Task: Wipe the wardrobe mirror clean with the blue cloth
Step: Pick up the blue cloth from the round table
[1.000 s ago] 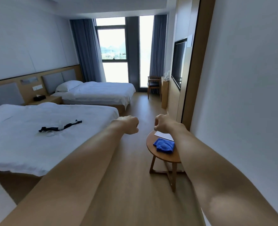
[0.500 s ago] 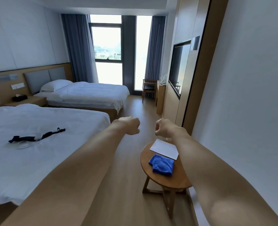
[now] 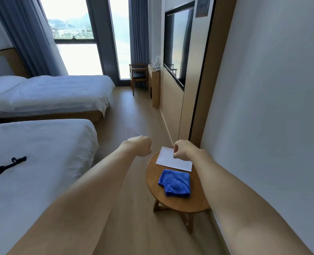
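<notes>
We are holding both fists curled, empty | right hand (image 3: 182, 149) hovering over white paper (image 3: 172, 161) | blue cloth (image 3: 175, 183) lying on round table (image 3: 153, 183), nearer us, below right wrist | left hand (image 3: 142, 145) farther off.

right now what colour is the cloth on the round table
Blue, seen in the head view: the cloth lies on the wooden table.

Both my bare arms stretched forward, level. Left hand (image 3: 142, 145): fist, holding nothing. Right hand (image 3: 182, 149): fist, holding nothing. Hands near, not touching.
</notes>
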